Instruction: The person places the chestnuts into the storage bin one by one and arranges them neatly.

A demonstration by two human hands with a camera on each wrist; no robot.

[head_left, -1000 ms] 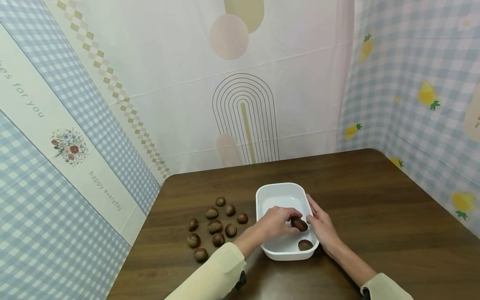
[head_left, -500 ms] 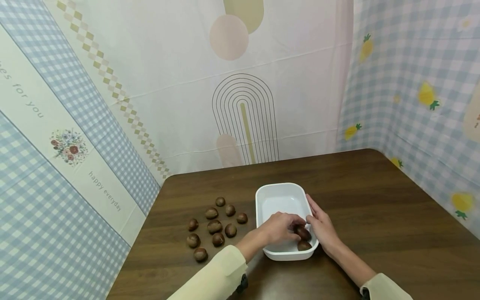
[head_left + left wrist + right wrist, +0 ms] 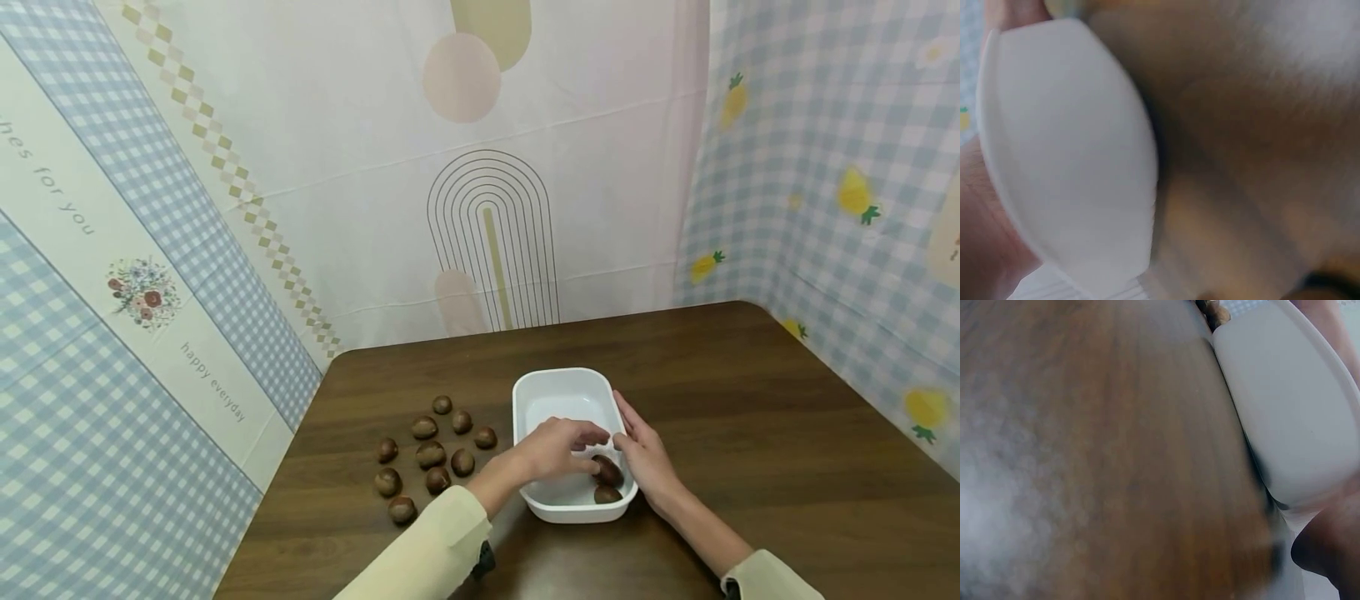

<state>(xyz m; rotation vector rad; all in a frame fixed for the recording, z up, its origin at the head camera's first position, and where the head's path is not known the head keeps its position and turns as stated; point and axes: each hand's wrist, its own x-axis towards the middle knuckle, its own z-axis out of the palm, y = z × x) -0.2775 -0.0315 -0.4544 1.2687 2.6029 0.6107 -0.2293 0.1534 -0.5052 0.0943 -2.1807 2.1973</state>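
Observation:
In the head view a white rectangular dish (image 3: pixel 573 408) stands on the table. Two chestnuts lie in its near right corner: a glossy dark one (image 3: pixel 608 472) and another (image 3: pixel 607 495) just in front of it. My left hand (image 3: pixel 553 450) hovers over the dish, thumb and fingers spread apart, with the thumb tip close to the dark chestnut; contact cannot be told. The right hand (image 3: pixel 649 467) grips the dish's right side, thumb at the rim. Both wrist views mostly show the outer wall of the dish (image 3: pixel 1072 150), and the fingertips are hidden there.
Left of the dish, several loose chestnuts (image 3: pixel 431 454) are scattered on the dark wooden table (image 3: pixel 712 375). Patterned cloths (image 3: pixel 360 167) hang behind the table and at both sides. A few chestnuts (image 3: pixel 1215 314) peek out beyond the dish in the right wrist view.
The dark chestnut has gone down and toward the near corner, beside the other one. My left fingers have opened off it and lifted slightly. The right hand keeps its hold.

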